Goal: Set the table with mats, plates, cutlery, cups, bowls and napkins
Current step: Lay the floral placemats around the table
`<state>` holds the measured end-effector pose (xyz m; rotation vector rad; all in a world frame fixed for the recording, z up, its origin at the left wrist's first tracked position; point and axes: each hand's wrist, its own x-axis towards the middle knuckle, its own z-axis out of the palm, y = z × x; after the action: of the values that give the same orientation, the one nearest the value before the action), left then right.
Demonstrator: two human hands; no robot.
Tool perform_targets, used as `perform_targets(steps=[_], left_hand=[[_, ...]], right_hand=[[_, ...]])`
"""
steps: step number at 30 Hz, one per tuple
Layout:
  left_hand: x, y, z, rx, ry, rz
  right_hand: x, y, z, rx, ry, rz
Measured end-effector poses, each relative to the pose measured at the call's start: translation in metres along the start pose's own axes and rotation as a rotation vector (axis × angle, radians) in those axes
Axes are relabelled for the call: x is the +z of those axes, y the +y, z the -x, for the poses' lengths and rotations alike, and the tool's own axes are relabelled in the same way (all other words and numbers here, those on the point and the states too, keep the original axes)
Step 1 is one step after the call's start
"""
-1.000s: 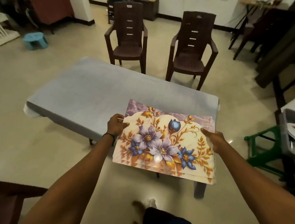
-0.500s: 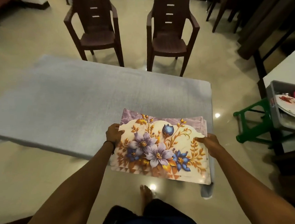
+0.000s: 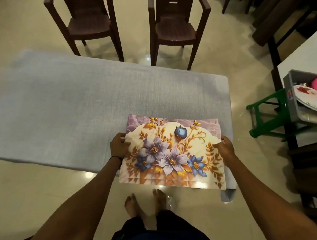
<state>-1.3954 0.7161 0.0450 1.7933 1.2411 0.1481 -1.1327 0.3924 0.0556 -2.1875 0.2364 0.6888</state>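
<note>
The stack of mats point(image 3: 173, 151) has advanced over the 5 o'clock corner of the table point(image 3: 81, 108), near edge overhanging. The left hand point(image 3: 119, 146) grips its 9 o'clock edge and the right hand point(image 3: 225, 149) its 3 o'clock edge, fingers curled on it. Mat distribution can likely begin.

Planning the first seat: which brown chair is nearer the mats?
The right chair, almost straight across the table from the mats; the left chair stands further off to the side.

Arms outstretched; left hand point(image 3: 119, 147) and right hand point(image 3: 225, 150) both curled, gripping.
</note>
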Motion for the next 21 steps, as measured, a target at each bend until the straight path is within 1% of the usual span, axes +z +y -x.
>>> perform_targets(steps=[2, 4, 6, 9, 11, 14, 16, 21], left_hand=[[-0.002, -0.007, -0.007, -0.011, 0.009, -0.026], [-0.003, -0.015, -0.014, -0.031, 0.012, -0.05], [-0.004, -0.019, -0.019, -0.03, 0.008, -0.081], [-0.001, -0.019, -0.023, 0.02, -0.012, -0.153], [-0.001, -0.018, -0.023, 0.029, -0.001, -0.156], [-0.002, -0.015, -0.022, 0.027, 0.025, -0.15], [-0.005, -0.016, -0.025, 0.011, 0.035, -0.157], [-0.001, -0.02, -0.021, 0.03, 0.013, -0.18]], right_hand=[[-0.002, -0.001, 0.003, 0.034, -0.09, -0.013], [-0.008, 0.001, 0.007, 0.037, -0.142, -0.012], [-0.016, 0.006, 0.007, 0.074, -0.172, -0.089], [-0.024, 0.011, 0.01, 0.113, -0.221, -0.191], [-0.024, 0.011, 0.015, 0.084, -0.294, -0.201], [-0.027, 0.008, 0.021, 0.001, -0.452, -0.16], [-0.034, 0.007, 0.023, -0.001, -0.526, -0.172], [-0.059, 0.006, 0.025, 0.034, -0.55, -0.182]])
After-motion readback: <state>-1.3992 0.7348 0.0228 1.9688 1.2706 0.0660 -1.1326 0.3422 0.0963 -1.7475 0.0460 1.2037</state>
